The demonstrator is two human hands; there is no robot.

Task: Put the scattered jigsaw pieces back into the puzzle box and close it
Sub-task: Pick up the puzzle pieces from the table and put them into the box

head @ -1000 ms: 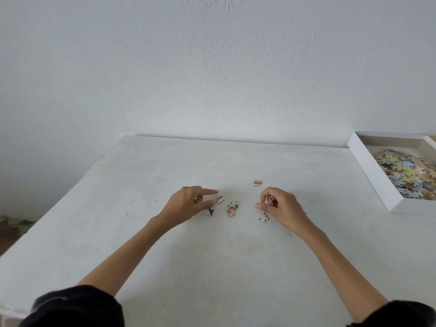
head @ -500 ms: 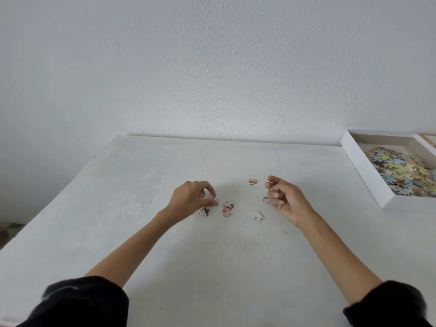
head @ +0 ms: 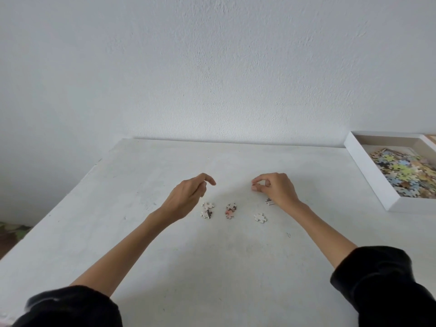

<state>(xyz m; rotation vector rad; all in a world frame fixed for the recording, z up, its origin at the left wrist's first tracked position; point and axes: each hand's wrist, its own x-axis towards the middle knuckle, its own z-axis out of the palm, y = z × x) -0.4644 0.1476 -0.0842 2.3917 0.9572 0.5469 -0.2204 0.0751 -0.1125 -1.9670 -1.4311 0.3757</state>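
Several small jigsaw pieces lie mid-table: a pair on the left, a pinkish pair in the middle, a white one, and one half hidden under my right hand. My left hand hovers just above and left of the left pair, its fingers loosely curled and the index finger pointing forward, with nothing visible in it. My right hand has its thumb and fingertips pinched together on the table at the far side of the group, apparently on a piece. The open white puzzle box at the right edge holds a heap of colourful pieces.
The white table meets a white wall at the back. Its left edge drops off to the floor at lower left. A tan edge shows behind the box. A tiny speck lies near my right forearm.
My right hand moved forward to the far orange piece, which is now hidden under its fingertips. My left hand lifted off the left pair, which stays on the table. The view shifted slightly.
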